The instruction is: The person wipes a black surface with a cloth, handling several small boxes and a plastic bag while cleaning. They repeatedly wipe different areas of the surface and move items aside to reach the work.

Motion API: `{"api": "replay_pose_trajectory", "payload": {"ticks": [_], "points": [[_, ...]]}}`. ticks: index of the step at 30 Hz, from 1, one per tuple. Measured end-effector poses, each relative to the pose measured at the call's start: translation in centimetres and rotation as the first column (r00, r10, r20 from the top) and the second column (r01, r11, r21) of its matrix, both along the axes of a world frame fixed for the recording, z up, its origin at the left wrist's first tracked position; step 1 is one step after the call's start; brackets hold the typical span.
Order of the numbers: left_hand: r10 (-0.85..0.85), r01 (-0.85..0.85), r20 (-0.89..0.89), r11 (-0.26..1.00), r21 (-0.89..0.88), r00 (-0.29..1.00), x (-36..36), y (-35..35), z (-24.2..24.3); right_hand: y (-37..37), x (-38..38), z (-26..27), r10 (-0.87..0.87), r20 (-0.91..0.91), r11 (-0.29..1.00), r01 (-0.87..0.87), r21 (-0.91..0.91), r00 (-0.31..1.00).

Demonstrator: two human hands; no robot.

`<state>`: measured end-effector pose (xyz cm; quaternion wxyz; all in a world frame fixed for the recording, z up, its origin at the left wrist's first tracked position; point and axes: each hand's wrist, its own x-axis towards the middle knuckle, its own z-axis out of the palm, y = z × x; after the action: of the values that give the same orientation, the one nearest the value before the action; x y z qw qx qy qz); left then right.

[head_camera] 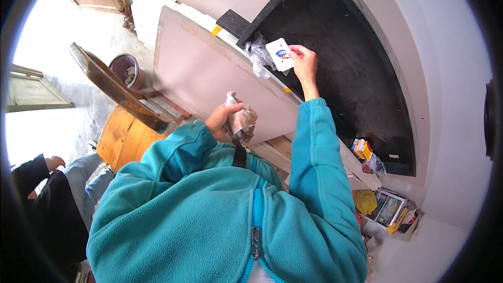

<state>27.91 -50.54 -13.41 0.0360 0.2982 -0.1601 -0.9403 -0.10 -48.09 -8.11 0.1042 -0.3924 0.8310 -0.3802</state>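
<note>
Between the fingers of my right hand [303,65] is a small stack of white cards [280,55] with a coloured picture on the top one; they look like playing cards. The cards are above the corner of a black panel-like surface [346,63] with a raised rim. A crumpled clear plastic bag [259,53] lies beside and partly behind the cards. My left hand [222,120] grips a bunched, greyish-brown cloth [240,120] in front of my waist.
Small yellow and white boxes [362,149] stand at the black surface's lower corner. Below them is a shelf with a yellow cloth [365,203]. At left are a wooden chair [122,135], a bucket [127,71] and a person's legs [84,181] close by.
</note>
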Motion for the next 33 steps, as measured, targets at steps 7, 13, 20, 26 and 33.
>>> {"api": "replay_pose_trajectory", "payload": {"ticks": [7,13,20,26,33], "points": [[0.057,-0.056,-0.009,0.997,0.046,0.998,1.1,-0.2,0.0,-3.7,1.0,-2.2,0.037,-0.433,0.97,0.073,0.233,0.901],[0.112,-0.113,0.012,0.992,0.061,0.994,1.9,-0.3,0.1,-3.4,1.2,-3.9,0.171,-0.698,0.966,0.022,0.258,0.695],[0.103,-0.102,-0.036,0.994,0.037,0.994,1.2,-0.4,0.3,-1.7,2.4,-1.0,-0.128,-0.329,0.984,0.078,-0.16,0.936],[0.086,-0.094,-0.195,0.995,-0.031,0.977,-0.9,-0.2,0.9,6.0,9.6,0.2,0.211,0.556,0.972,-0.115,-0.203,0.804],[-0.387,0.325,-0.145,0.888,-0.326,0.911,-3.6,0.1,2.2,13.2,12.9,-3.0,-0.132,0.721,0.951,0.291,-0.1,0.681]]}}
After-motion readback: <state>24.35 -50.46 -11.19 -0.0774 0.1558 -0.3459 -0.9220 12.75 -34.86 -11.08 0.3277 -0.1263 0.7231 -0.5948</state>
